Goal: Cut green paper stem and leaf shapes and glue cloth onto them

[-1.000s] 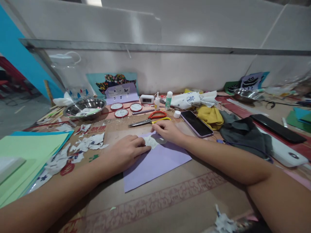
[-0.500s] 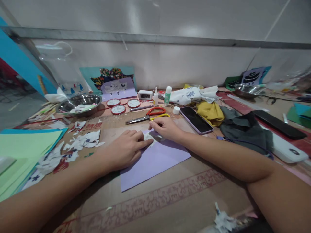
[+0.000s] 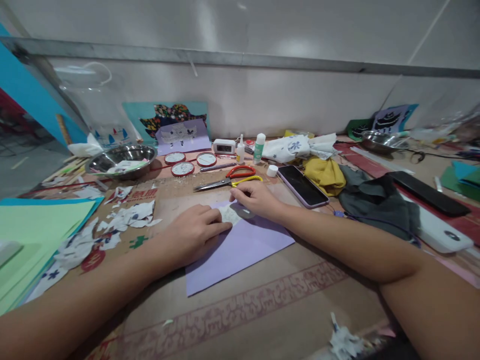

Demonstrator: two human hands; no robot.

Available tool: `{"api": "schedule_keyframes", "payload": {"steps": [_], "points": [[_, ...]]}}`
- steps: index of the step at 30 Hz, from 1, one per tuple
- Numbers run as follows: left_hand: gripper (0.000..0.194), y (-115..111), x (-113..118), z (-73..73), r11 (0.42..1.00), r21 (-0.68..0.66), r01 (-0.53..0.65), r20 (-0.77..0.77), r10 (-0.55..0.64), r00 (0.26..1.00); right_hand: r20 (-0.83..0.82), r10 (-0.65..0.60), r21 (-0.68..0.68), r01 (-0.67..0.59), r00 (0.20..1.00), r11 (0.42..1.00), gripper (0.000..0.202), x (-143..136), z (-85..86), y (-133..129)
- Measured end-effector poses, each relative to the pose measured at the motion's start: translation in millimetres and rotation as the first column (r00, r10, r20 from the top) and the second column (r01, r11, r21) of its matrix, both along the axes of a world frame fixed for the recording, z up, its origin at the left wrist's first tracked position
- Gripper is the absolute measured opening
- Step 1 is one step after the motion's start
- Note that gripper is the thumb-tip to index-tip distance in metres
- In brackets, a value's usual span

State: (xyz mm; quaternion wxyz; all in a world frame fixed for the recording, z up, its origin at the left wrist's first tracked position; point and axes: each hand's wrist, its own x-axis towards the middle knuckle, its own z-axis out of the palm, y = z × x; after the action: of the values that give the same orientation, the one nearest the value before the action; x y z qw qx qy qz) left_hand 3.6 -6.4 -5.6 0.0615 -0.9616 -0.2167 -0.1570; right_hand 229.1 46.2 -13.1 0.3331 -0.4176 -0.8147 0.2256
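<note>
A sheet of purple paper lies at an angle in front of me. On its far part rests a small white cut-out, partly covered by my hands. My left hand lies on the sheet's left side, its thumb and forefinger stretched towards the cut-out. My right hand pinches the cut-out at its far edge, fingers curled; the grip itself is partly hidden. Just beyond my hands are scissors with red and yellow handles.
A glue stick, a small glue bottle and a white cap stand behind. The phone and yellow cloth are right. White scraps, green sheets and a metal bowl are left.
My left hand has drawn back slightly to the left, uncovering more of the white cut-out. My right hand stays almost where it was.
</note>
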Motion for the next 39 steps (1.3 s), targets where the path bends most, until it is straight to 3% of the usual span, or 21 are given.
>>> {"api": "schedule_keyframes", "payload": {"steps": [10, 13, 16, 19, 21, 31, 36, 39], "points": [[0.030, -2, 2, 6.0, 0.998, 0.008, 0.057, -0.064, -0.056, 0.996, -0.001, 0.015, -0.003, -0.015, 1.000, 1.000, 0.033, 0, -0.3, 0], [0.025, 0, -1, 3.7, 0.999, -0.048, -0.024, 0.023, 0.025, 0.999, 0.014, 0.007, 0.006, -0.007, 1.000, 1.000, 0.033, 0, 1.4, 0], [0.020, 6, -7, 0.8, 0.972, -0.135, -0.190, 0.087, 0.203, 0.975, 0.007, 0.001, 0.005, -0.001, 1.000, 1.000, 0.032, 0, 2.9, -1], [0.033, 14, -13, -2.1, 0.922, -0.181, -0.342, 0.092, 0.362, 0.928, -0.007, -0.009, -0.020, 0.009, 1.000, 1.000, 0.032, 0, 3.3, -2], [0.040, 17, -15, -3.5, 0.909, -0.197, -0.366, 0.078, 0.387, 0.919, -0.018, -0.009, -0.021, 0.009, 1.000, 1.000, 0.032, 0, 2.8, -2], [0.032, 11, -12, -4.7, 0.923, -0.254, -0.288, 0.173, 0.336, 0.926, 0.001, 0.019, 0.006, -0.019, 1.000, 1.000, 0.017, 4, 2.5, 1], [0.041, 13, -12, -8.6, 0.918, -0.338, -0.207, 0.268, 0.305, 0.914, 0.099, 0.073, 0.121, -0.085, 0.992, 0.989, 0.025, 7, 7.0, -1], [0.041, 14, -13, -9.5, 0.928, -0.339, -0.154, 0.331, 0.271, 0.904, 0.180, 0.078, 0.116, -0.100, 0.981, 0.988, 0.032, 7, 14.4, -5]]}}
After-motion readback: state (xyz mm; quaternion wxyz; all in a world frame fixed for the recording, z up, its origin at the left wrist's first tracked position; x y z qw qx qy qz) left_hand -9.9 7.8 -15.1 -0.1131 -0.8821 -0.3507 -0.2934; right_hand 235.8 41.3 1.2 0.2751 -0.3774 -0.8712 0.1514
